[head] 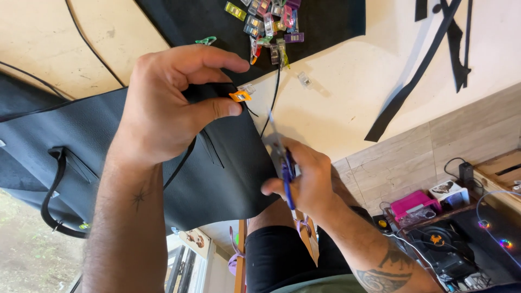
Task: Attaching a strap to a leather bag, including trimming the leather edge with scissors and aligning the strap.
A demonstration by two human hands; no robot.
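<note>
The left hand (168, 103) makes a pinch: thumb and forefinger closed on a small orange clip (239, 96), which sits at the edge of a sheet of black leather-like material (217, 168). The clip looks set over the sheet's border, its jaws biting the material, though the thumb hides part of it. The right hand (304, 179) is curled shut around a blue-handled tool (286, 173), blurred here; it looks like small scissors or snips, with the pale metal end reaching up toward the sheet's edge just beside the clip. A thin black cord (274, 97) runs from that spot up toward the far edge of the surface.

The black sheet lies across the near left part of the pale surface (347, 81) and hangs over its near edge, with a strap and loop (54, 190) at its left end. At the far edge, a heap of coloured clips (271, 24) rests on a second dark sheet (320, 16); a clear clip (304, 80) and a green one (206, 40) lie apart from it. Black strips (412, 81) lie toward the far right corner.

By my reading the step in hand is fixing the sheet's edge with a clip while the tool trims or tends the cord there. The next move would call for a steady pinch on the clip and a fine placing of the tool's tip on the cord, clear of the left fingers.
</note>
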